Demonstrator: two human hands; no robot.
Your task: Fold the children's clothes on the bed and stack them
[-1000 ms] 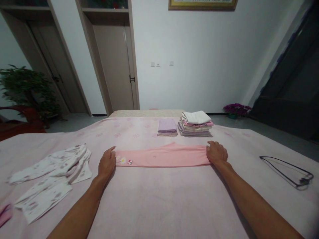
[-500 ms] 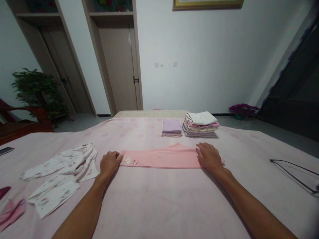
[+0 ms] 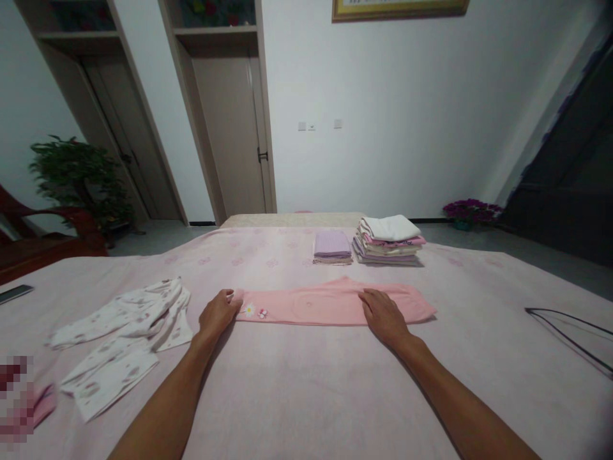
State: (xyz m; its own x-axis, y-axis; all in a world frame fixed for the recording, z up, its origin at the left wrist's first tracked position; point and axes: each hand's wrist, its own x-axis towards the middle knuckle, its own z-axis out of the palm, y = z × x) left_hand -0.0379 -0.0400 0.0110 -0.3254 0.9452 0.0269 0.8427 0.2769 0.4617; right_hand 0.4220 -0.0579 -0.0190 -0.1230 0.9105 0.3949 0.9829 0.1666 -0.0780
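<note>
A pink garment (image 3: 325,305), folded into a long strip with a small daisy and butterfly at its left end, lies across a pink bed sheet (image 3: 306,383). My left hand (image 3: 218,315) is closed in a pinch on the strip's left end. My right hand (image 3: 383,314) lies flat and open on the garment, right of its middle, with the right end showing beyond it.
A crumpled white patterned garment (image 3: 115,332) lies to the left. Two folded stacks sit further back: a lilac one (image 3: 331,246) and a taller mixed one (image 3: 389,239). A wire hanger (image 3: 569,332) rests at the right. A phone (image 3: 14,294) lies at the far left.
My right hand has slid left along the pink garment from its right end toward the middle. My left hand has closed on the left end. The view has shifted slightly.
</note>
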